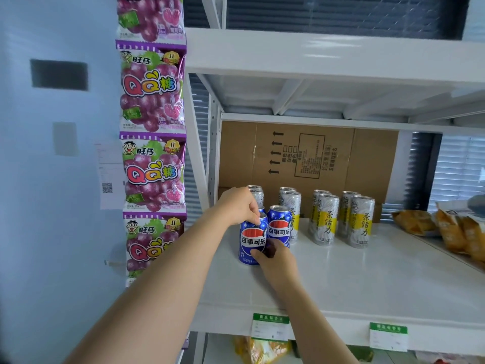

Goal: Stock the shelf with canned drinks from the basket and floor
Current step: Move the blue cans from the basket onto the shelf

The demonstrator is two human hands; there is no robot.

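Observation:
A blue Pepsi can [252,240] stands at the left front of the white shelf [367,279]. My left hand [240,206] grips its top from above. My right hand [275,261] holds its lower right side, fingers curled round the base. A second blue Pepsi can [279,224] stands just behind and to the right, touching or nearly touching the first. Behind them are several tall silver-and-yellow tea cans [325,219] in rows. The basket and floor are out of view.
A cardboard panel [309,156] backs the shelf. Orange snack bags [451,229] lie at the right. A hanging strip of purple candy packets [152,127] hangs beside the left upright. Price tags [270,327] hang on the shelf's front edge. A lower shelf holds more goods.

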